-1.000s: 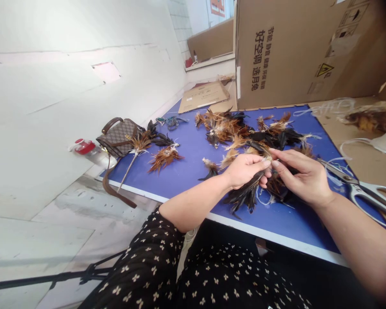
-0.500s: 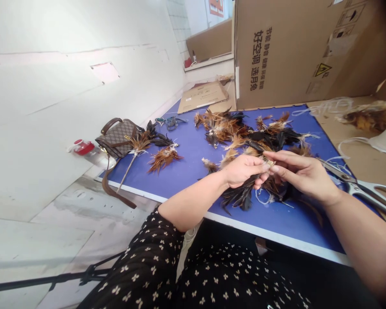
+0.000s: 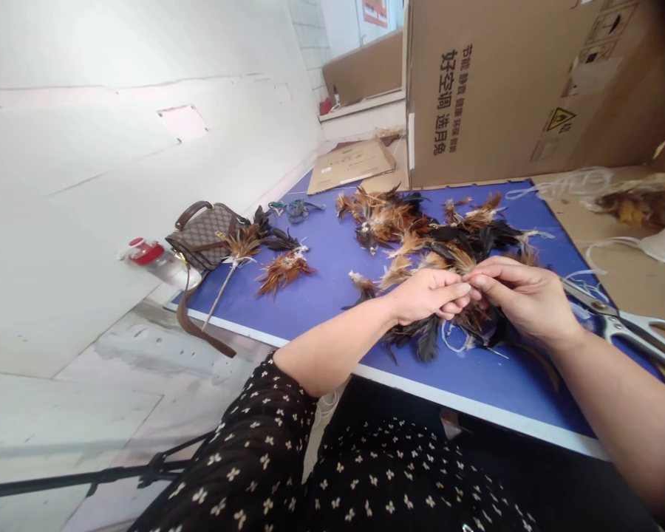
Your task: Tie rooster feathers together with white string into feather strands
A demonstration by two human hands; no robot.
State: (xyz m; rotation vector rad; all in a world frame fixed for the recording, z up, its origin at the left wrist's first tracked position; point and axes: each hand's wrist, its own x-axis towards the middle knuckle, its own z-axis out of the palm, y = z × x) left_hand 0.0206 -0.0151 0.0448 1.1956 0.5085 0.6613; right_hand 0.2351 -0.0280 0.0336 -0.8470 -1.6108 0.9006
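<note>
Feathers [image 3: 428,347] are pinched in the left hand's [image 3: 435,295] grip, beside the right hand [image 3: 524,295].

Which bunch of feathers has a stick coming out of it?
The brown bunch nearest the bag: a thin stick runs down from its pale base. No stick shows on the other bunches.

Wall [image 3: 116,162]: brightest area, pale, near washed out at top left
Light source: not visible; overall bright, soft
Counter [image 3: 321,295]: evenly lit, only faint soft shadows; dark underneath
Cardboard box [image 3: 510,96]: dimmer than wall, print readable; black vignette at upper right corner
Left hand [image 3: 429,295], right hand [image 3: 529,295]: well lit, fine finger detail slightly soft
Right forearm [image 3: 626,414]: stretched, blurry toward frame edge
Bottle [image 3: 145,253]: hazy, soft outline
Floral sleeve [image 3: 244,458]: dark, pattern clear
</note>
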